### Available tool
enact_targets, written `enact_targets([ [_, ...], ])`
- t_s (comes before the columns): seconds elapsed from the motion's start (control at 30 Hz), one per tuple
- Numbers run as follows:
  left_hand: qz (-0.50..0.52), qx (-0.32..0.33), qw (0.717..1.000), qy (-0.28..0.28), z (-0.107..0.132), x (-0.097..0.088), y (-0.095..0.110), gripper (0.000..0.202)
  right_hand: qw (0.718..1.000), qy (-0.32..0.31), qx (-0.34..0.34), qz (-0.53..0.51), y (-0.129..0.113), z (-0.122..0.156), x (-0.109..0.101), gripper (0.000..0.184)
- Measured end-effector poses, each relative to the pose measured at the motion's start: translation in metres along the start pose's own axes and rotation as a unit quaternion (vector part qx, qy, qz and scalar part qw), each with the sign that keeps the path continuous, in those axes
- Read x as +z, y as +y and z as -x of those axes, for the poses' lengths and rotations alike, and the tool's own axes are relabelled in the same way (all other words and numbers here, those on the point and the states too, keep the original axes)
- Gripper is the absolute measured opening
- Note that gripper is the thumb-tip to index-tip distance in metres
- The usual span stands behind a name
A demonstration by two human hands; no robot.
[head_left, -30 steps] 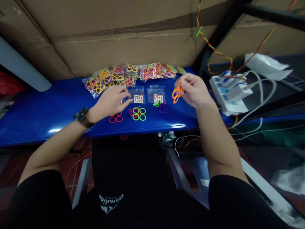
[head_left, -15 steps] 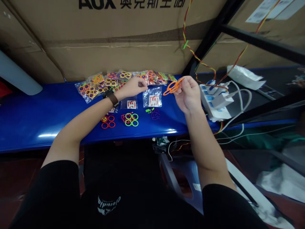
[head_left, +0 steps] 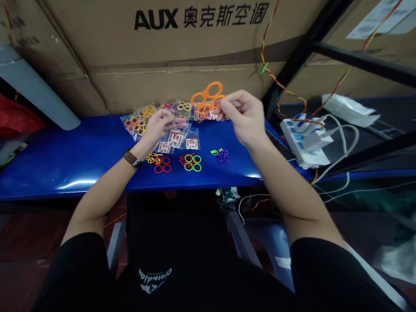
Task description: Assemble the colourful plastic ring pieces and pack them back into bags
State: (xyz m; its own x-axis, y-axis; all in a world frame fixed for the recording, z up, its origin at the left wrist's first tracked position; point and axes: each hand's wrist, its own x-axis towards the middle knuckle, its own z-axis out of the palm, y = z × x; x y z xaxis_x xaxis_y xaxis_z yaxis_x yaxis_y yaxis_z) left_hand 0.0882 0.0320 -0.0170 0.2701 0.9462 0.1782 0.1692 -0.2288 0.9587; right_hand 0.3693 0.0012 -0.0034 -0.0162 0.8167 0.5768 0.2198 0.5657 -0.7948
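My right hand (head_left: 242,117) pinches a flat orange plastic piece of joined rings (head_left: 208,97), holding it up above the back of the blue table. My left hand (head_left: 156,128) lies curled over the clear plastic bags (head_left: 175,138) with paper labels, and its grip is hidden. Behind them sit bags of coloured rings (head_left: 139,119). Loose red rings (head_left: 162,165), green rings (head_left: 193,163) and small purple parts (head_left: 223,157) lie on the table (head_left: 81,173) in front.
A large cardboard box (head_left: 195,47) printed AUX stands behind the table. To the right are a white power strip (head_left: 303,143) with plugged-in cables, twisted red-yellow wires (head_left: 282,86) and a black metal frame (head_left: 357,60). Dark chair parts lie below the table edge.
My right hand has lifted the orange piece higher and turned it flatter to the camera. My left hand has moved back over the bags, and the labelled bags now sit closer together.
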Motion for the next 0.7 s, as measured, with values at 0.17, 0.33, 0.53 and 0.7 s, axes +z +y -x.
enact_targets([
  [0.17, 0.037, -0.023, 0.998, 0.047, 0.003, 0.004, -0.005, 0.010, 0.997, -0.055, -0.040, 0.030, 0.004, -0.016, 0.050, 0.067],
  [0.33, 0.088, -0.044, 0.994, 0.056, 0.005, 0.008, -0.007, 0.018, 0.996, -0.034, -0.035, 0.073, 0.028, -0.014, 0.055, 0.064],
  [0.53, 0.085, -0.043, 0.995, 0.040, 0.003, 0.011, -0.022, 0.029, 0.995, -0.040, -0.004, 0.095, 0.044, -0.009, 0.052, 0.060],
  [0.7, 0.100, -0.039, 0.993, 0.050, -0.003, 0.006, -0.033, 0.027, 0.994, -0.064, -0.003, 0.093, 0.046, -0.012, 0.052, 0.054],
])
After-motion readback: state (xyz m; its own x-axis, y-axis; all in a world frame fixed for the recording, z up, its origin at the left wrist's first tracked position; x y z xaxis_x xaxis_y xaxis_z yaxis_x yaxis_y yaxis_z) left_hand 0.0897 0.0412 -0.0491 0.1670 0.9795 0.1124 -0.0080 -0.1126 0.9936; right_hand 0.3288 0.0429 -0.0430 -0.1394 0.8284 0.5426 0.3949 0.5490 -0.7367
